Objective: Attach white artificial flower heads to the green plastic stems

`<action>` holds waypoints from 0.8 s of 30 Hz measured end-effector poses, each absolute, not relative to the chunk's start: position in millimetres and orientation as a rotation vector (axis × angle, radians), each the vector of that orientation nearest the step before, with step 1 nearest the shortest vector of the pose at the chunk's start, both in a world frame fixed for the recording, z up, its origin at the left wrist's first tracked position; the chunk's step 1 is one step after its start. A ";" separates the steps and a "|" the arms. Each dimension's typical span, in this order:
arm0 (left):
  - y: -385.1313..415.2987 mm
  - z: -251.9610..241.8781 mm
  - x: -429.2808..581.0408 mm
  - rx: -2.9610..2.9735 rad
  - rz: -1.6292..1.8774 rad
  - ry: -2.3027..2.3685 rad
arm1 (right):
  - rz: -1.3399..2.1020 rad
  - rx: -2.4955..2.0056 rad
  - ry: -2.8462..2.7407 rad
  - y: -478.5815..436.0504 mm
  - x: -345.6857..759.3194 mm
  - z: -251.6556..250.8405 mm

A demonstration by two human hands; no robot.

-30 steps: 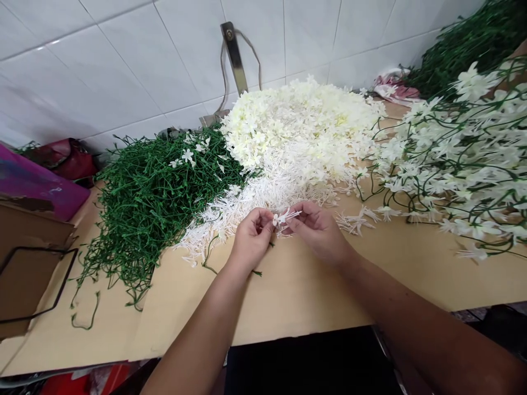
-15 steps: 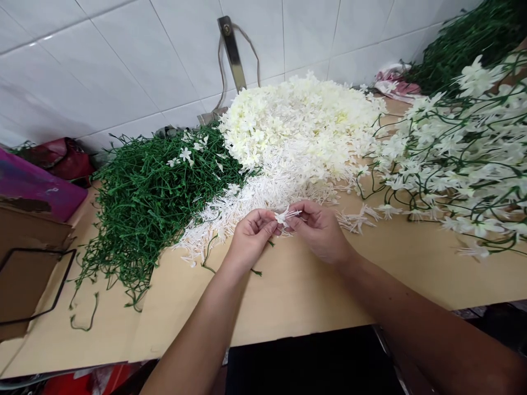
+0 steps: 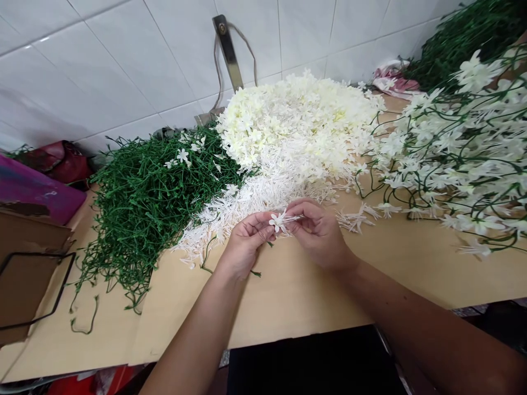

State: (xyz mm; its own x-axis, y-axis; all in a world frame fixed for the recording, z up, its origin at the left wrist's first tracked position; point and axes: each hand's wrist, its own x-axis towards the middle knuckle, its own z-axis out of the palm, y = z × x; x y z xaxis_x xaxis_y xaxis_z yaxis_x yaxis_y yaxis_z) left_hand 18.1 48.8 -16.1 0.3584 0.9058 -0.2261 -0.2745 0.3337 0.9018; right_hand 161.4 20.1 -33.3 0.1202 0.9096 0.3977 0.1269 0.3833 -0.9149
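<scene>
Between my two hands is a small white artificial flower (image 3: 277, 221), its petals spread toward me. My left hand (image 3: 244, 242) pinches it at its left side with thumb and forefinger. Thin white stamens (image 3: 292, 218) stick out of the flower to the right, and the closed fingertips of my right hand (image 3: 320, 233) grip their ends. Just behind the hands lies a heap of loose white stamens (image 3: 269, 184). Beyond it rises a large pile of cream-white petal pieces (image 3: 296, 112). A short green stem (image 3: 206, 258) lies partly hidden by my left hand.
A big tangle of green plastic stems (image 3: 152, 192) covers the table's left side. On the right are many white flowers on green stems (image 3: 453, 159). A cardboard box (image 3: 28, 274) and a purple container (image 3: 45, 189) stand far left. A tiled wall (image 3: 123, 60) closes off the back.
The flower has turned so that its petals face me more, and my fingers have shifted slightly around it. Both hands stay in nearly the same place.
</scene>
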 end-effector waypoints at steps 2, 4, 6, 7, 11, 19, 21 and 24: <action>48.2 -15.6 19.0 0.872 0.914 0.867 | 0.738 -1.036 -1.357 19.1 161.3 -32.4; 48.1 -16.1 20.0 0.850 0.915 0.873 | 0.720 -1.030 -1.379 18.1 160.9 -31.0; 48.2 -17.1 20.6 0.829 0.915 0.880 | 0.691 -1.032 -1.399 17.3 160.4 -29.5; 48.3 -17.8 20.9 0.823 0.911 0.884 | 0.663 -1.035 -1.412 17.1 160.2 -28.8; 48.7 -19.5 21.7 0.841 0.878 0.898 | 0.545 -1.051 -1.463 16.6 160.6 -27.1; 48.3 -19.8 20.4 0.902 0.868 0.972 | 0.340 -1.041 -1.599 14.1 163.9 -26.5; 47.9 -18.9 20.6 0.916 0.867 1.013 | 0.303 -1.046 -1.629 13.8 165.0 -27.7; 47.6 -17.4 21.7 0.913 0.878 1.045 | 0.265 -1.035 -1.669 13.9 165.9 -29.9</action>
State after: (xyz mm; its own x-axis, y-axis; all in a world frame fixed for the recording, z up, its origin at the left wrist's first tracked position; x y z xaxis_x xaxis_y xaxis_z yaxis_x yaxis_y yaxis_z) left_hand 21.7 47.6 -17.4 0.2604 0.9123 -0.3161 -0.1541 0.3625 0.9191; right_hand 165.9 13.9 -29.9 -0.0173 0.7382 0.6744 0.4933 0.5930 -0.6364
